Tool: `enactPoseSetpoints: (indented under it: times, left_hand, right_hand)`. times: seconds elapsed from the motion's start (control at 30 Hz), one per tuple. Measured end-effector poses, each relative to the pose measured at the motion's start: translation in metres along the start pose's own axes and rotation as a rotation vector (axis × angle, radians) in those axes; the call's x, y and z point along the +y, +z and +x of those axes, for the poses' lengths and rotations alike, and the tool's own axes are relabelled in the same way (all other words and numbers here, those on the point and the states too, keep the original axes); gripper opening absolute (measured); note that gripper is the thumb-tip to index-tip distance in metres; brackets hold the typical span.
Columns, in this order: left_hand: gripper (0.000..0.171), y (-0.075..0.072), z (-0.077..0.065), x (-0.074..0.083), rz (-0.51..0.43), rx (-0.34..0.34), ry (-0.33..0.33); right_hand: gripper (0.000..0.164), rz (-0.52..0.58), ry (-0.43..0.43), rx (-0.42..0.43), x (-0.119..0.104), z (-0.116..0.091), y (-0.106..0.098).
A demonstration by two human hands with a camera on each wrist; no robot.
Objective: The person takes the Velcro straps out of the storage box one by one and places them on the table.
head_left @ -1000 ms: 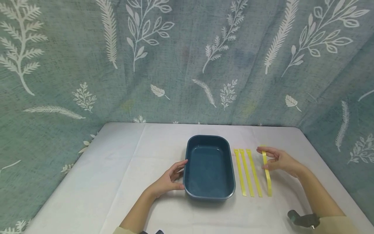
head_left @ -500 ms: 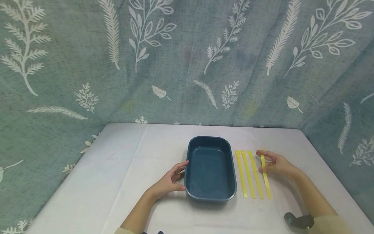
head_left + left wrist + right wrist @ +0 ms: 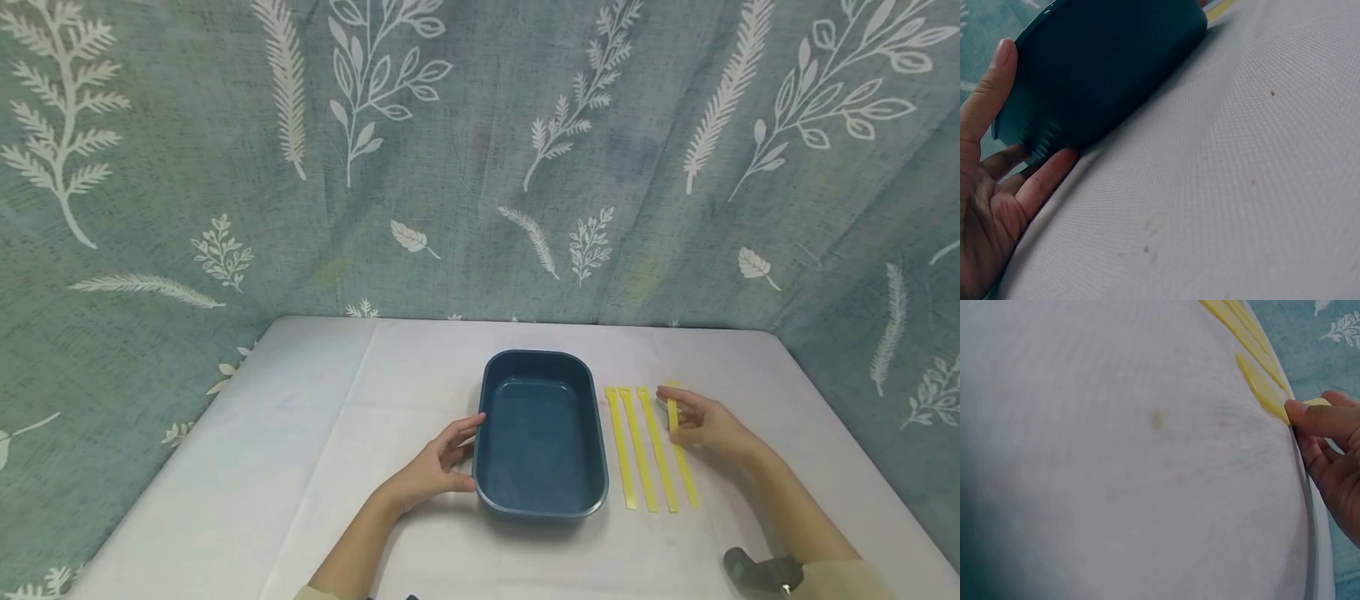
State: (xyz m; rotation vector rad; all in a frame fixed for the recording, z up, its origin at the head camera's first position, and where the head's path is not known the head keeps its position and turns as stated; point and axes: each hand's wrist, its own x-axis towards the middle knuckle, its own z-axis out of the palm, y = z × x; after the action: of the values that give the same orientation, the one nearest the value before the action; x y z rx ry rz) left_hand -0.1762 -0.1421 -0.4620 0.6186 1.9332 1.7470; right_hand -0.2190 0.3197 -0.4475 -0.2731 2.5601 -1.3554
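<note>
In the head view a dark blue rectangular basin (image 3: pixel 536 450) stands on the white table. My left hand (image 3: pixel 427 471) touches its left side with thumb and fingers spread; the left wrist view shows the thumb (image 3: pixel 999 69) near the rim and fingertips low on the wall. Right of the basin, three flat yellow strips (image 3: pixel 639 450) with wider far ends lie side by side. My right hand (image 3: pixel 716 429) pinches another yellow strip (image 3: pixel 686 479) by its far part, its near end down on the cloth. Part of this strip is hidden behind the fingers.
A white cloth covers the table (image 3: pixel 390 367). Behind it and at both sides hangs a green-blue curtain (image 3: pixel 465 167) with white leaf prints. A dark device (image 3: pixel 761 571) sits at my right wrist.
My right hand has moved slightly left and lowered its yellow strip, which now lies straighter along the cloth near the others. The left hand and basin keep their places.
</note>
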Motion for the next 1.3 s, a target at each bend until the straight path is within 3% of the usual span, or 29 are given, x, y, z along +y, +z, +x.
enactPoseSetpoints:
  times: [0.23, 0.43, 0.83, 1.13, 1.3]
  left_hand:
    - [0.093, 0.000, 0.001, 0.001, 0.010, 0.010, -0.008]
    - [0.095, 0.001, -0.002, 0.002, 0.003, 0.014, -0.010]
    - [0.095, -0.001, -0.002, 0.005, 0.010, 0.005, 0.012]
    - [0.092, 0.001, 0.000, 0.009, -0.035, 0.027, -0.008]
    - [0.089, 0.001, -0.002, 0.012, -0.065, 0.041, 0.071]
  right_hand:
    - [0.078, -0.151, 0.045, 0.061, 0.000, 0.000, 0.000]
    - [0.063, -0.200, 0.074, 0.019, -0.006, -0.004, 0.001]
    - [0.063, -0.273, 0.035, -0.038, -0.014, -0.013, -0.001]
    - [0.074, -0.328, 0.063, 0.037, -0.015, -0.018, -0.002]
    - [0.082, -0.345, 0.022, 0.105, -0.021, -0.025, 0.001]
